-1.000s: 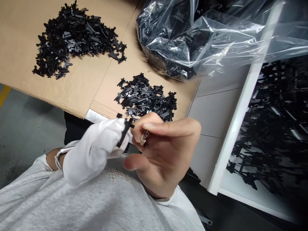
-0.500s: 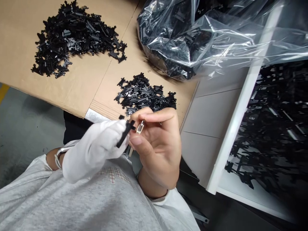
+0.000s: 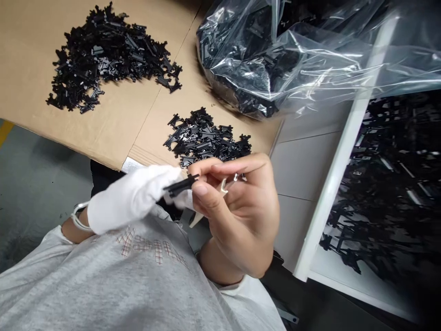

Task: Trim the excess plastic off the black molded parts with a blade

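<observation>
My left hand [image 3: 138, 193] wears a white glove, its fingers closed around the near end of a small dark plastic part [image 3: 181, 185] with short prongs. The far end of that part meets the thumb and fingertips of my bare right hand [image 3: 241, 211], which are pinched together. A slim cream-coloured tool [image 3: 197, 219] passes through the right hand behind the thumb, and its pale bent end shows in the palm. What kind of tool it is, I cannot make out. Just beyond my fingers lies a small pile of similar black parts [image 3: 208, 138].
A larger heap of black parts [image 3: 106, 55] lies on the cardboard-covered table [image 3: 103, 124]. At the back, a clear plastic bag [image 3: 248, 69] bulges with dark parts. To the right, a white bin [image 3: 330, 202] with a raised rim holds many more black pieces.
The black part has turned from steep to nearly level, and its end now meets my right fingertips. My right hand has shifted slightly right, and the tool has turned in it.
</observation>
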Available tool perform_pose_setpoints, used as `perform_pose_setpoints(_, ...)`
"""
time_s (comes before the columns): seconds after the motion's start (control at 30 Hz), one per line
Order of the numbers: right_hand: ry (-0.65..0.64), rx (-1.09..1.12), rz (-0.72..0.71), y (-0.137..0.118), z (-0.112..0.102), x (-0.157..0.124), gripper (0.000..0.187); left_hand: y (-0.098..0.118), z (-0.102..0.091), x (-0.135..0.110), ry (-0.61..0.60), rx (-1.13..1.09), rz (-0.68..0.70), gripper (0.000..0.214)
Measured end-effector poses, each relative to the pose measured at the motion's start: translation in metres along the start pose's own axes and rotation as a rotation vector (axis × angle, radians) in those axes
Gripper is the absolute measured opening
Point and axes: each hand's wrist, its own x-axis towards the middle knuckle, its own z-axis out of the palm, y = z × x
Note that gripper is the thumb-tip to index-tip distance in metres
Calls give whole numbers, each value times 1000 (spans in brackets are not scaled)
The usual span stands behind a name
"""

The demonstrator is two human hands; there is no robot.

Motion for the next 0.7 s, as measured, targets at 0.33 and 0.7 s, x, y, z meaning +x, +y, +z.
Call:
perform_pose_setpoints(0.33, -36, -454, -235, 2, -16, -8, 26, 14, 8, -2, 200, -168, -93, 36)
perform_pose_setpoints(0.7, -97, -908, -596, 12, -21, -13, 47, 16, 15, -5, 381, -153, -121, 34)
